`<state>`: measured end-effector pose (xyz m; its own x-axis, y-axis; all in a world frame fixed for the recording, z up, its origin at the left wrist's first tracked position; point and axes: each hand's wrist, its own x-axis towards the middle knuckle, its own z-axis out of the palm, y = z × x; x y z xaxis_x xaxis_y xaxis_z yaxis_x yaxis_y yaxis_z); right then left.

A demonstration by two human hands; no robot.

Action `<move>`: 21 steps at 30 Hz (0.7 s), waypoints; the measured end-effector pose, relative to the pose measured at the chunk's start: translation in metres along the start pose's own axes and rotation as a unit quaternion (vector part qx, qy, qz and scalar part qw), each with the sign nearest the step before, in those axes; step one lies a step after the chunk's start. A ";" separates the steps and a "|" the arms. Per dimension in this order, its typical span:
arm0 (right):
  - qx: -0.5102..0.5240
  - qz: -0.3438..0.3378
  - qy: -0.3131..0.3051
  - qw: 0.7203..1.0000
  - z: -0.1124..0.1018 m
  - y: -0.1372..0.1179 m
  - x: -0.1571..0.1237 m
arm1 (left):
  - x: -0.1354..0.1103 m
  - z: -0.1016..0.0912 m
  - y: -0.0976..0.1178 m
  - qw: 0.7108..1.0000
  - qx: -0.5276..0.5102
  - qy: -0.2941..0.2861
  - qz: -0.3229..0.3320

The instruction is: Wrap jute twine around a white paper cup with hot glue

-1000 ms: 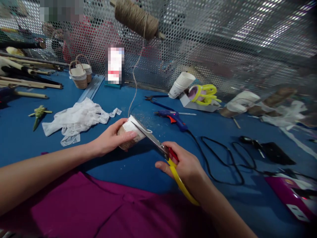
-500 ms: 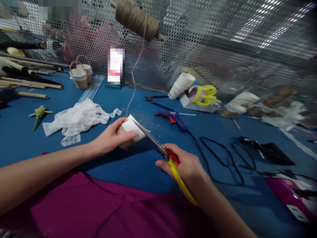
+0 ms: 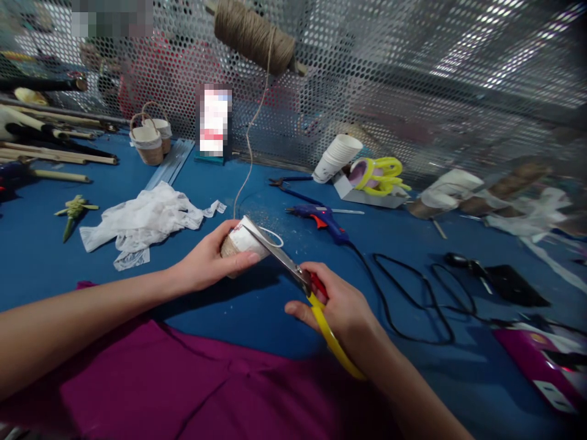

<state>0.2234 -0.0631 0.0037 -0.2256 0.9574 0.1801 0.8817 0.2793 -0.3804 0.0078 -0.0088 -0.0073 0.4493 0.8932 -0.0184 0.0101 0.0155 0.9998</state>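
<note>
My left hand (image 3: pixel 220 253) is wrapped round a small paper cup (image 3: pixel 250 240), its lower part wound with brown twine. The cup lies tilted just above the blue table, its mouth toward the right. In my right hand (image 3: pixel 342 302) are scissors (image 3: pixel 290 266) with yellow and red handles. Their blades lie across the cup's rim, where a thin white curved strip (image 3: pixel 275 235) stands away from the mouth. A strand of twine (image 3: pixel 248 140) runs from the cup up to a big twine spool (image 3: pixel 252 33).
White lace (image 3: pixel 147 223) is heaped left of the cup. Beyond the cup lie a blue glue gun (image 3: pixel 321 219) with a black cord and pliers (image 3: pixel 293 185). Stacked paper cups (image 3: pixel 337 157), two small baskets (image 3: pixel 147 145) and a phone (image 3: pixel 214 122) stand along the mesh.
The cup has turned in my left hand and shifted slightly right. The cut strip at its rim now stands out as a loop. The scissors moved slightly left.
</note>
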 end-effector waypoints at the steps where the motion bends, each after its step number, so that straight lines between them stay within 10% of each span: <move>1: -0.003 -0.002 0.001 1.000 -0.001 0.000 0.000 | 0.000 0.000 0.000 1.000 0.001 0.000 -0.002; 21: -0.010 -0.027 0.025 0.999 -0.002 0.001 -0.001 | 0.004 -0.011 0.005 0.974 -0.179 -0.099 -0.099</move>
<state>0.2255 -0.0639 0.0046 -0.2525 0.9360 0.2454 0.8771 0.3285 -0.3504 -0.0006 0.0000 -0.0027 0.6339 0.7534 -0.1749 -0.1829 0.3658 0.9125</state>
